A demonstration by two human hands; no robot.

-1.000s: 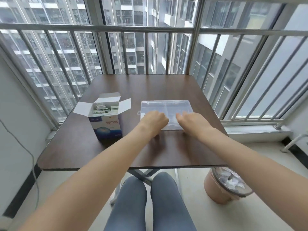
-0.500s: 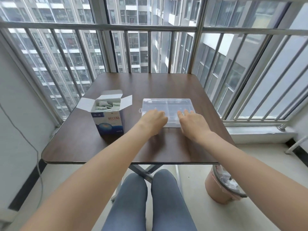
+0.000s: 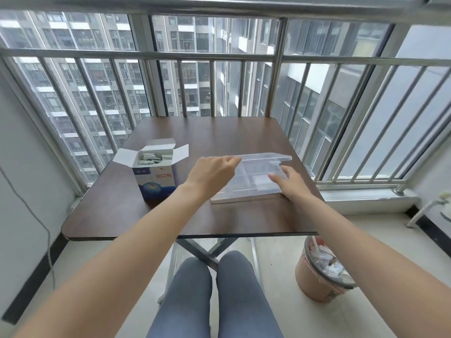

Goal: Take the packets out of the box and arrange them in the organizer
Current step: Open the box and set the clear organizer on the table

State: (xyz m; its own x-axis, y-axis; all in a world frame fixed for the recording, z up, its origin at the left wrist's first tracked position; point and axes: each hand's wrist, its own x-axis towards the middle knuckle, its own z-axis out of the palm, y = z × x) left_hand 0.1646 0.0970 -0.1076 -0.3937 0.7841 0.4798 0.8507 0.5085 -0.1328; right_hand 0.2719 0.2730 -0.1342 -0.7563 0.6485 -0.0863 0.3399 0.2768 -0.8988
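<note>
Lid (image 3: pixel 263 157) lifting off the organizer (image 3: pixel 253 184) at frame centre.
My left hand (image 3: pixel 212 172) pinches the lid's edge to raise it; my right hand (image 3: pixel 290 184), fingers flat, steadies the base. Packets (image 3: pixel 152 157) wait in the box (image 3: pixel 156 176), centre left.

A dark brown table (image 3: pixel 170 215) is set against a barred balcony railing (image 3: pixel 212 57), with high-rise blocks seen beyond. On it are placed an open blue-and-white box (image 3: pixel 156 181) with its flaps spread and white packets (image 3: pixel 152 157) packed inside, and, to its right, a clear plastic organizer (image 3: pixel 253 184) with divided compartments, whose lid (image 3: pixel 263 157) is raised by the left hand (image 3: pixel 212 174) at its left edge while the right hand (image 3: pixel 290 185) is rested on the organizer's near right corner. Grey-clad knees (image 3: pixel 210 289) are seen below the table, and a lined bin (image 3: pixel 319 272) filled with waste is stood on the floor to the right.
</note>
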